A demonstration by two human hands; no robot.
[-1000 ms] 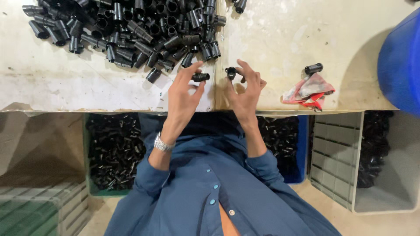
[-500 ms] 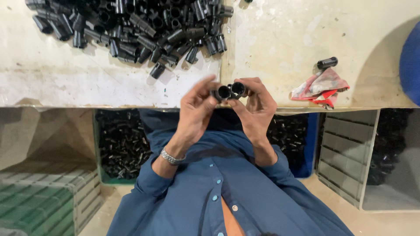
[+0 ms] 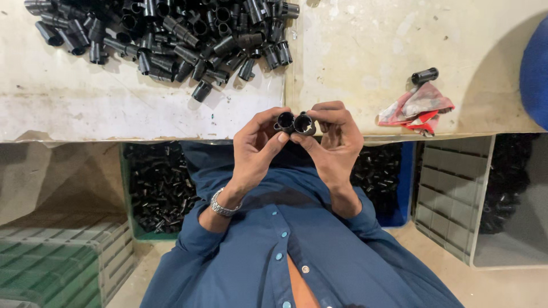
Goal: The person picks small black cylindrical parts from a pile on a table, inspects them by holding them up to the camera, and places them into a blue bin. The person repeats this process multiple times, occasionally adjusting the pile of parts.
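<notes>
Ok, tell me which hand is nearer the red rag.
Right. The right hand, holding a black tube, is just image-left of the red rag; the left hand, holding another tube, is farther off beyond it.

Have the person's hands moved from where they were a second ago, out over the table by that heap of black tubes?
Yes. Both the left hand and right hand pulled back from the heap of black tubes to the table edge.
</notes>
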